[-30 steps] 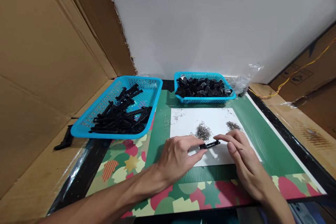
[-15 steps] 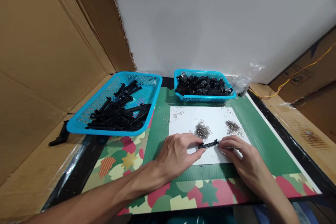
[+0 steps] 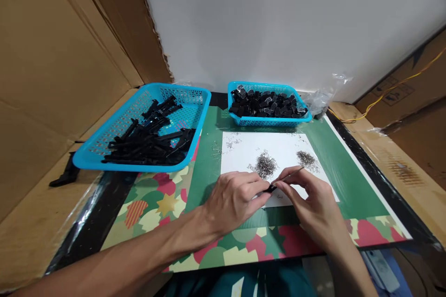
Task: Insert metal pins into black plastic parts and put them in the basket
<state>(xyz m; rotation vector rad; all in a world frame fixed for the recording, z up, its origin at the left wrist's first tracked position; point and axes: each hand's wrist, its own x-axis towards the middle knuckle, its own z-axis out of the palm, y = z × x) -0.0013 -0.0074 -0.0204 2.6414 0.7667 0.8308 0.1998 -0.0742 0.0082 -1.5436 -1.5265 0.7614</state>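
My left hand is closed on a small black plastic part, pinched between thumb and forefinger. Most of that part is hidden by the fingers. My right hand grips a thin metal tool that slants up past its forefinger, and its fingertips meet the end of the black part. Both hands are over the front of a white sheet. Just beyond the fingers lies a heap of tiny metal springs or clips. A smaller heap of tiny metal pieces lies to the right.
A blue basket of long black plastic parts stands at the left. Behind the sheet, a smaller blue basket holds short black pieces. A clear plastic bag is beside it. Cardboard walls flank the table; one black part lies outside the baskets.
My right hand has moved left and up against the black part, and its tool now slants upward. The part is more covered by my left fingers. The camera view has shifted slightly.
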